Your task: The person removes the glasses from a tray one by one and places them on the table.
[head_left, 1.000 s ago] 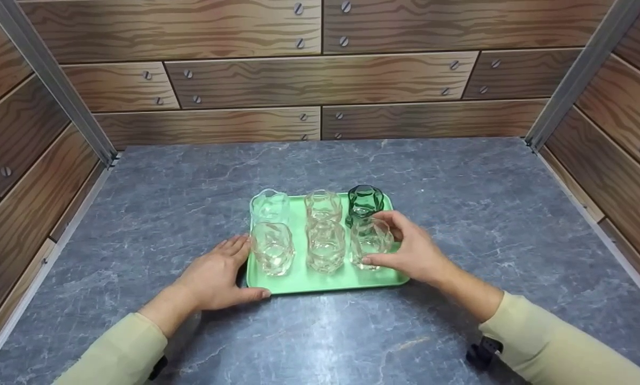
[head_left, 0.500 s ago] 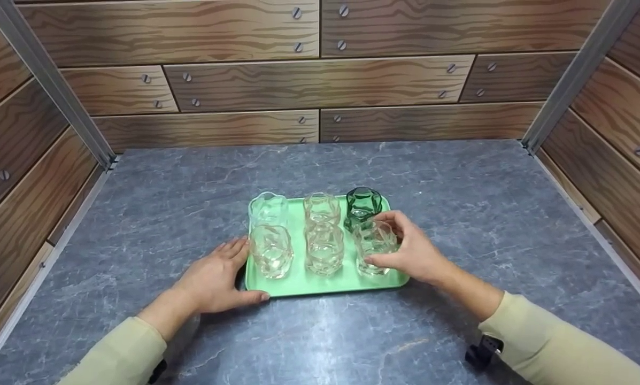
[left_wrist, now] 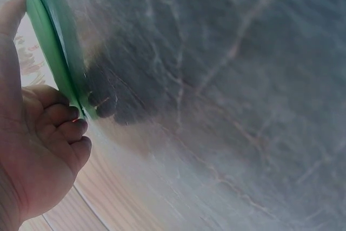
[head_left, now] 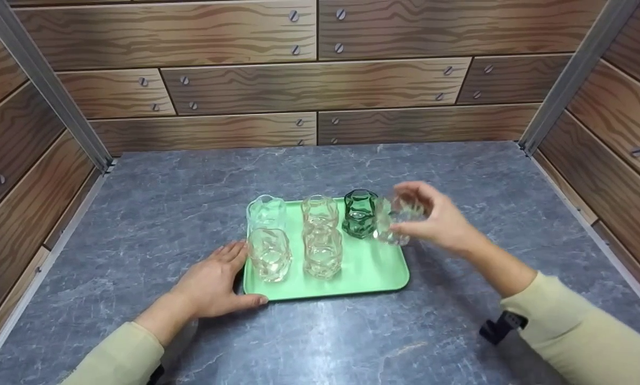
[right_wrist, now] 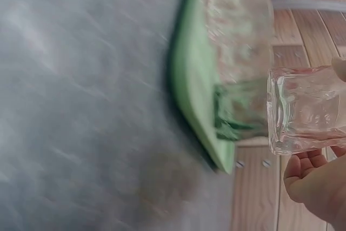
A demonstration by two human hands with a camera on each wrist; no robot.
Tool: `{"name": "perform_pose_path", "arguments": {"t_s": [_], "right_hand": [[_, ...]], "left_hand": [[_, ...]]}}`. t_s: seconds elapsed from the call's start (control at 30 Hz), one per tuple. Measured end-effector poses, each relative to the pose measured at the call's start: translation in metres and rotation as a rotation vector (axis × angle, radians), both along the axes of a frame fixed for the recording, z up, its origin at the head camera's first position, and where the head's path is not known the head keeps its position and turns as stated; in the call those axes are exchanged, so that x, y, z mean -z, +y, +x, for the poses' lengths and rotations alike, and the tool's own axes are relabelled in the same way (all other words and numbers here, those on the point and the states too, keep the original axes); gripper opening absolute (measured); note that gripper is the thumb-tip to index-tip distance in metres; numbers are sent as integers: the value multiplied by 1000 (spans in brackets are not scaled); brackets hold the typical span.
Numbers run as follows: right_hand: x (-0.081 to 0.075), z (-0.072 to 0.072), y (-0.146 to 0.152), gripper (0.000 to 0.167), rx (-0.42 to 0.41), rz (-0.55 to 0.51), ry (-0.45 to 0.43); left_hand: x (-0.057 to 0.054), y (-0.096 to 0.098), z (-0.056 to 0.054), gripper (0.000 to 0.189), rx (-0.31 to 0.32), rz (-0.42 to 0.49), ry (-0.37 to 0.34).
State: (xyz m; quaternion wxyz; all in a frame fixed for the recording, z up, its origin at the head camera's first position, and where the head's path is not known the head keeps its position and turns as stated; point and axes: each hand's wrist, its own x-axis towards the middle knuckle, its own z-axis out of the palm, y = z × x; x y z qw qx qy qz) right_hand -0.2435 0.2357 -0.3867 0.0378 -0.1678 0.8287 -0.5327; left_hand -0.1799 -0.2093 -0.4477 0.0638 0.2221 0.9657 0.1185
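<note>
A faceted clear glass (head_left: 388, 222) is held up by my right hand (head_left: 441, 219), its thumb and fingers on opposite sides. It hangs over the back right part of a green tray (head_left: 373, 275), beside a dark green glass (head_left: 360, 214). In the right wrist view the held clear glass (right_wrist: 305, 109) has its base apart from the tray. My left hand (head_left: 213, 283) rests against the tray's left front corner, fingers along the left side and thumb at the front edge. In the left wrist view my left hand (left_wrist: 43, 144) touches the green rim.
Several other glasses stand upright on the tray: a pale blue one (head_left: 266, 214), a pinkish one (head_left: 320, 209), and two clear-looking ones in front, at left (head_left: 269, 258) and middle (head_left: 323, 256). Wood-patterned walls (head_left: 234, 91) enclose the grey marbled table (head_left: 320, 342).
My right hand has lifted the clear glass from the tray's front right and carried it back and to the right. My left hand stays at the tray's corner.
</note>
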Motion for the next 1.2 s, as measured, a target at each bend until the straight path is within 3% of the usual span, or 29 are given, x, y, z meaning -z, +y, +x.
{"name": "perform_pose_path", "arguments": {"t_s": [0.2, 0.4, 0.77, 1.2], "right_hand": [[-19, -22, 13, 75, 34, -49, 38], [-25, -47, 23, 70, 90, -84, 59], [2, -96, 28, 80, 174, -100, -41], [30, -117, 34, 86, 183, -58, -87]], "left_hand": [[0, -1, 0, 120, 10, 5, 9], [1, -1, 0, 121, 11, 12, 15], [2, -1, 0, 121, 11, 21, 27], [2, -1, -1, 121, 10, 33, 20]]}}
